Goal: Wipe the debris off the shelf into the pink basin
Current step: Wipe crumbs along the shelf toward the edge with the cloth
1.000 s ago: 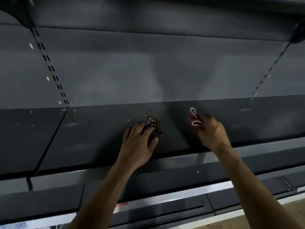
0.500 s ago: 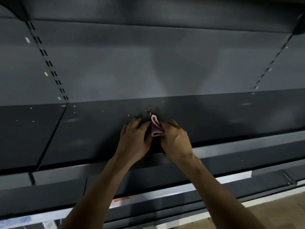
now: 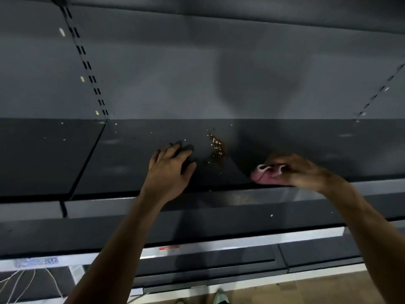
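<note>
A small pile of brown and pale debris lies on the dark shelf, between my two hands. My left hand rests flat on the shelf just left of the pile, fingers spread and holding nothing. My right hand is to the right, near the shelf's front edge, gripping a folded pink cloth against the surface. Scattered pale specks dot the shelf further left. No pink basin is in view.
The grey back panel rises behind the shelf, with slotted uprights left and right. A lower shelf with a white price rail juts out below. White wires hang at bottom left; a shoe tip shows on the floor.
My right hand, which had brought the cloth up against my left hand over the debris, has swept back right toward the front edge. The pile shows again; my left hand stays put.
</note>
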`<state>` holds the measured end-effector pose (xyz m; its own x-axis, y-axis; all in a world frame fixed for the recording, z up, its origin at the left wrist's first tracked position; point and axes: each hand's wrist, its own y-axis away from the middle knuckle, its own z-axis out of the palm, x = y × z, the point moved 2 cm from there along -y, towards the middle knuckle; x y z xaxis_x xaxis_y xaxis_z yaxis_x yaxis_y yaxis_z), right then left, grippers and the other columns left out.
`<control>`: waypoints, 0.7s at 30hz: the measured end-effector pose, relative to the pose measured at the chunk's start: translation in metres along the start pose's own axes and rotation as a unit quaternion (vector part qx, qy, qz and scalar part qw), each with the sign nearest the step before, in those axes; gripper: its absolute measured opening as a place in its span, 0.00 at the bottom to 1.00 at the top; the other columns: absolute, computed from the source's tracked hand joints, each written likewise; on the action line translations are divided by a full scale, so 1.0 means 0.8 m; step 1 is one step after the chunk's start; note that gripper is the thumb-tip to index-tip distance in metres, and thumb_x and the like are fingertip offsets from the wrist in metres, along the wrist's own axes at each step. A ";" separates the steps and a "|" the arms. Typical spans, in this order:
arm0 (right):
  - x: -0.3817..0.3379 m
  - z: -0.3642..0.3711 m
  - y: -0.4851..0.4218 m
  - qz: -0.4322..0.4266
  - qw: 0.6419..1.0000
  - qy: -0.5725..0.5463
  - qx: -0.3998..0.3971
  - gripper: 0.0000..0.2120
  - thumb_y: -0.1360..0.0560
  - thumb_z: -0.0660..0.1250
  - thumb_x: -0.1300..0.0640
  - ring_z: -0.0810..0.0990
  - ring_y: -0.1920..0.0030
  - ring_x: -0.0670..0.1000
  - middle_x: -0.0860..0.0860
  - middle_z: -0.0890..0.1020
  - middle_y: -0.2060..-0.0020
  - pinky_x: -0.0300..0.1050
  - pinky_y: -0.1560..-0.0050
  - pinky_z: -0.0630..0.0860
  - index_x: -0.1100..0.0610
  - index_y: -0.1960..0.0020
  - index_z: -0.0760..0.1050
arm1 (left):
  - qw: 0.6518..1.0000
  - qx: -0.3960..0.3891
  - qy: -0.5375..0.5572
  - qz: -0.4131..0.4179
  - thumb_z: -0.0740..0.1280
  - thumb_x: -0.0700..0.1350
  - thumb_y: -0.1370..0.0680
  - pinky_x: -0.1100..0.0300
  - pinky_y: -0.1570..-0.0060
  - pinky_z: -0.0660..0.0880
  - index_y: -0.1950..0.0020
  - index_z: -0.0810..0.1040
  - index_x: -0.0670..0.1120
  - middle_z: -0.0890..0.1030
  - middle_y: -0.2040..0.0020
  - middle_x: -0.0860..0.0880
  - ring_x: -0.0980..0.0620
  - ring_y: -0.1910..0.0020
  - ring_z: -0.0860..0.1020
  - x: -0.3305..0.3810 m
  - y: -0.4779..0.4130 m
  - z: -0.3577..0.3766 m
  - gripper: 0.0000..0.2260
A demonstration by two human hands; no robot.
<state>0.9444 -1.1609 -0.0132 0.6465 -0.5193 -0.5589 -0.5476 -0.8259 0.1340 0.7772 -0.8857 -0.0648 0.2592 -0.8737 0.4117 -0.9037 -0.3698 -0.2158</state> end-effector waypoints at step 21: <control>-0.039 0.023 -0.057 -0.229 0.972 -0.041 0.016 0.13 0.28 0.59 0.58 0.77 0.57 0.54 0.58 0.79 0.57 0.57 0.54 0.73 0.65 0.54 0.78 | 0.990 0.032 -0.081 -0.113 0.57 0.61 0.21 0.45 0.30 0.58 0.30 0.72 0.57 0.68 0.26 0.50 0.46 0.26 0.63 -0.039 0.032 -0.044 0.21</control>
<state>0.9394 -1.1032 -0.0169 0.7829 -0.0779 -0.6172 -0.2284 -0.9588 -0.1687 0.7341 -0.8565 -0.0523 0.5085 -0.8034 0.3098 -0.7943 -0.5766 -0.1915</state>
